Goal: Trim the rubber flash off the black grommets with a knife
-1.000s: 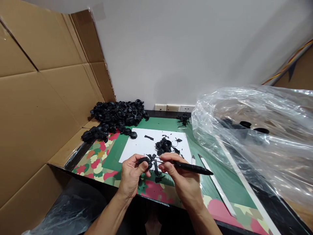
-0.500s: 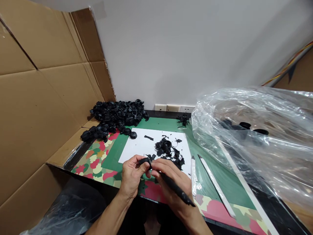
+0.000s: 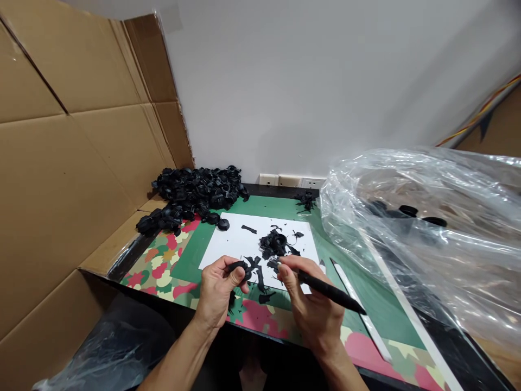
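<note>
1. Lower centre: left hand (image 3: 218,293), its grip clamped on a small black part (image 3: 239,266).
2. Just right: right hand (image 3: 313,307), grip closed around a black tool (image 3: 330,292).
3. Beyond: black scraps (image 3: 277,243) on a white sheet (image 3: 228,244).
4. Farthest: pile (image 3: 195,190) centre-left, plastic bag (image 3: 439,255) right.

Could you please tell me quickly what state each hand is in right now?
Left hand: closed, pinching a small black part.
Right hand: closed around a black pen-like tool.
</note>
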A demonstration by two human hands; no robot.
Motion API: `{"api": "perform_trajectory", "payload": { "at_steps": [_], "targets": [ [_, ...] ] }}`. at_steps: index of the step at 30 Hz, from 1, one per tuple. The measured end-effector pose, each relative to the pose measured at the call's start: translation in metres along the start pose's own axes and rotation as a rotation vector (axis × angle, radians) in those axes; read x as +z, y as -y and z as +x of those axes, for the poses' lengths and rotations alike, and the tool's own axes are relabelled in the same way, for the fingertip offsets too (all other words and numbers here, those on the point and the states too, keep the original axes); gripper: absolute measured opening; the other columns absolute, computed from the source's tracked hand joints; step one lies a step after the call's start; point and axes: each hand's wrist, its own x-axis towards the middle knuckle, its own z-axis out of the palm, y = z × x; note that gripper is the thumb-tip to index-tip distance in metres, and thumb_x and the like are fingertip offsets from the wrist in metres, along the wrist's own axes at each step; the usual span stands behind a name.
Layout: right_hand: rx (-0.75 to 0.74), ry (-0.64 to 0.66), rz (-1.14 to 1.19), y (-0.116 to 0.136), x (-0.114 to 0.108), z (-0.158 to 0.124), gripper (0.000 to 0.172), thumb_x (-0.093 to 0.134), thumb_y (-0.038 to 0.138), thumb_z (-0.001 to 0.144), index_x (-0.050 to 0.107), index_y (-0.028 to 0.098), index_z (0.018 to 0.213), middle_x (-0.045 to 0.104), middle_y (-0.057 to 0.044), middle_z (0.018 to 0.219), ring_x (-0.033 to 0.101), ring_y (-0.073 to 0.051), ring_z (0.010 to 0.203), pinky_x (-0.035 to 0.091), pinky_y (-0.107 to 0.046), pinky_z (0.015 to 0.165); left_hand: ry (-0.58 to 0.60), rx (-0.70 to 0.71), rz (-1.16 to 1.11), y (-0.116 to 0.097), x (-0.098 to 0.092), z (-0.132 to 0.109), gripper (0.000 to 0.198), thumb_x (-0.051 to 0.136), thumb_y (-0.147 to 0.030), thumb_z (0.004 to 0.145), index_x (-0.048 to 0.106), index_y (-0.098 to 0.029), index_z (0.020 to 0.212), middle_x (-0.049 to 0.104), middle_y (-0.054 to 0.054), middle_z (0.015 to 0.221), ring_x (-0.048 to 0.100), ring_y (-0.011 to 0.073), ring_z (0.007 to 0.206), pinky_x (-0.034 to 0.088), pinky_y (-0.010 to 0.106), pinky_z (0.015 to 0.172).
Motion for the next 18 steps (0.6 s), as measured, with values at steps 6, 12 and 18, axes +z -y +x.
{"api": "perform_trajectory", "payload": {
  "at_steps": [6,12,18],
  "targets": [
    [0.361,0.091,0.32,0.008,0.008,-0.005,0.016,0.065,0.035,0.081,0.067,0.019,0.083,0.066,-0.004,0.085,0.063,-0.013,0.052,0.055,-0.028,0.051,-0.011,0.006,-0.034,0.0,-0.001,0.0,0.04,0.084,-0.043,0.056,0.064,-0.012,0.071,0.06,-0.001,0.052,0.053,0.009,0.045,0.039,0.02,0.051],
    [0.495,0.12,0.443,0.007,0.012,-0.005,0.016,0.067,0.035,0.078,0.069,0.02,0.085,0.066,-0.001,0.067,0.062,-0.014,0.052,0.054,-0.028,0.052,0.036,0.084,-0.199,-0.014,0.002,-0.002,0.046,0.081,-0.046,0.061,0.064,-0.014,0.089,0.069,0.006,0.065,0.055,0.0111,0.056,0.04,0.02,0.055],
    [0.58,0.166,0.492,0.005,0.014,-0.007,0.023,0.07,0.04,0.075,0.07,0.019,0.084,0.068,-0.002,0.067,0.062,-0.015,0.052,0.053,-0.029,0.052,0.12,0.154,-0.052,-0.016,0.007,-0.004,0.053,0.08,-0.052,0.057,0.065,-0.015,0.091,0.071,0.008,0.077,0.06,0.0151,0.068,0.043,0.022,0.06]
  ]
}}
